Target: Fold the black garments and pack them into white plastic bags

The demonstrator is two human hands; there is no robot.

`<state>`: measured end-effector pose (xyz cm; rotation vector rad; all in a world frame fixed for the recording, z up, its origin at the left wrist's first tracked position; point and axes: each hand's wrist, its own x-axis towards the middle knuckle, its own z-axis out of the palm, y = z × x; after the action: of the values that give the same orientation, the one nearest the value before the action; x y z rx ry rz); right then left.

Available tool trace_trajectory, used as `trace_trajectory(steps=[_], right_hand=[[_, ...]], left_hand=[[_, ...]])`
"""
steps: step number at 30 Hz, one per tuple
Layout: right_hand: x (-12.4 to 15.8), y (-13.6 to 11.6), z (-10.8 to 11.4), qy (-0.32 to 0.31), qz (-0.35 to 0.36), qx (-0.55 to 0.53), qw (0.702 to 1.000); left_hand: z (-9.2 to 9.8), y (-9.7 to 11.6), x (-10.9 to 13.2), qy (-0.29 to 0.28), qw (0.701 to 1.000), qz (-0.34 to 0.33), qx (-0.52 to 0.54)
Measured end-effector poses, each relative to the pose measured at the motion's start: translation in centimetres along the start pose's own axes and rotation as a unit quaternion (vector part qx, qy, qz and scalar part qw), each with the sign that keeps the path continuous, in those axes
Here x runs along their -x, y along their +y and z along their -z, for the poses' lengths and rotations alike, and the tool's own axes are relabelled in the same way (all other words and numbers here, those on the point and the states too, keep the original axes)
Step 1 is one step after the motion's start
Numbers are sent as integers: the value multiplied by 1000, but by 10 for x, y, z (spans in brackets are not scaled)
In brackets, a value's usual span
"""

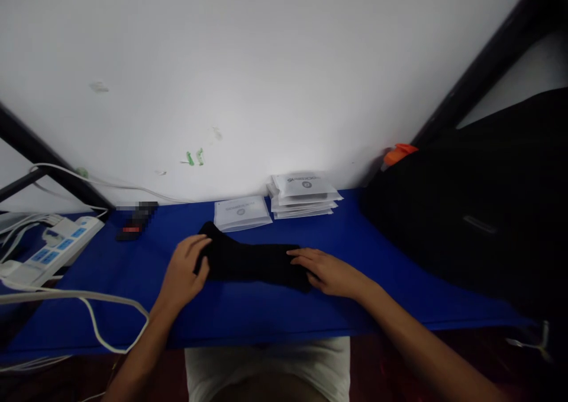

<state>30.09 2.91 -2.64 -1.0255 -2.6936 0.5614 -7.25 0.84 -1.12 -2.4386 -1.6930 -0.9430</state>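
A black cloth item, shaped like a sock (255,262), lies flat across the blue tabletop (346,313). At its left end, my left hand (184,271) touches it with the thumb and fingers apart. My right hand (326,271) rests on the right end, fingers spread over the cloth. Just behind the cloth is a single frosted packet (242,213) with printing on it. A stack of several similar packets (306,192) stands to its right, against the wall.
A white power strip (60,251) with cables sits at the far left, beside a dark object (137,221) partly pixelated. A large black bag or cloth heap (461,213) fills the right side, with an orange item (399,154) behind it. White cable loops near my left forearm.
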Motion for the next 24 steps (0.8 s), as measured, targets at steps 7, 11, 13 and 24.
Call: trace_trajectory(steps=[7, 11, 13, 24], right_hand=[[-1, 0, 0, 23, -21, -20, 999], [2, 2, 5, 44, -26, -59, 997], [1, 4, 8, 60, -24, -88, 994], [-31, 18, 17, 172, -81, -89, 978]], left_hand=[[-16, 10, -16, -272, 957, -76, 68], [-11, 15, -15, -319, 938, -49, 128], [-8, 19, -15, -347, 925, -31, 154], [-12, 26, -33, -299, 950, -39, 82]])
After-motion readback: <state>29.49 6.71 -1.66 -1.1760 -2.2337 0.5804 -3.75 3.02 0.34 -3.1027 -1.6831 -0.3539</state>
